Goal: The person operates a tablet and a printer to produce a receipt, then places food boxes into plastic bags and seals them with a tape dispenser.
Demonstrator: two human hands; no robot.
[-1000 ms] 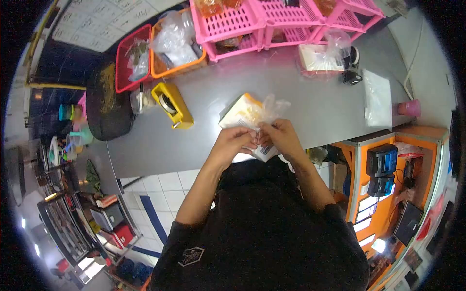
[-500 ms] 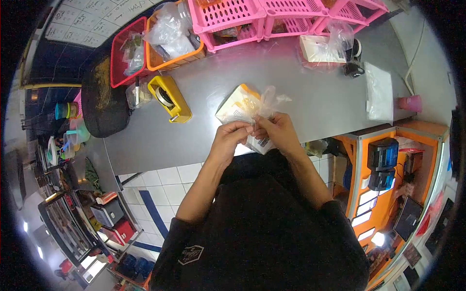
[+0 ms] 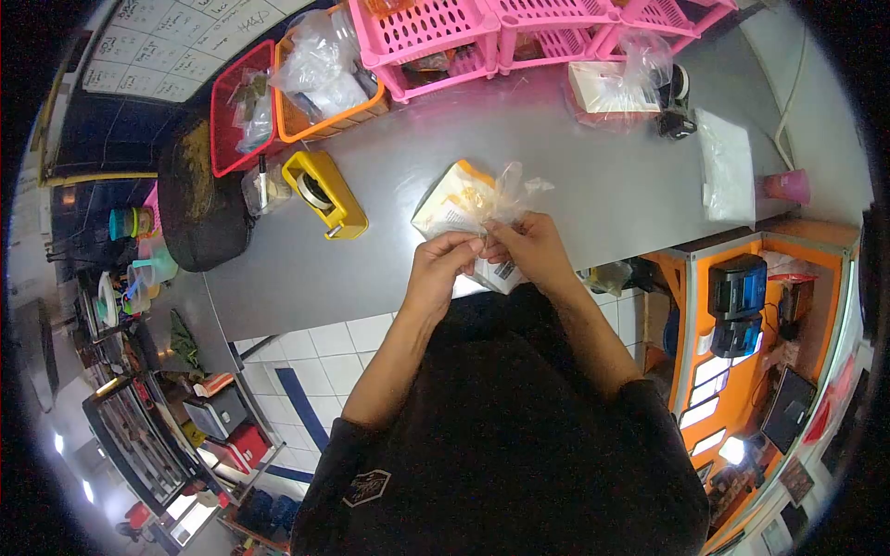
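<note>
A white box with yellow-orange print (image 3: 443,206) rests near the front edge of the grey metal table, inside a clear plastic bag (image 3: 515,189). The bag's gathered film sticks up at the far right of the box. Over the box, my left hand (image 3: 441,269) pinches the plastic between thumb and fingers. Right beside it, my right hand (image 3: 536,252) is also closed on the bag, the fingertips of both hands almost touching. What exactly lies between the fingertips is too small to make out.
A yellow tape dispenser (image 3: 345,215) stands left of the box. Behind are a red basket (image 3: 222,116), an orange basket (image 3: 338,122) of plastic bags and pink racks (image 3: 431,42). At right lie another bagged box (image 3: 598,88), white plastic sheets (image 3: 728,176) and a pink cup (image 3: 788,186).
The camera view has tilted slightly. Both hands keep their pinch on the bag, with hardly any visible movement, and the box stays in place.
</note>
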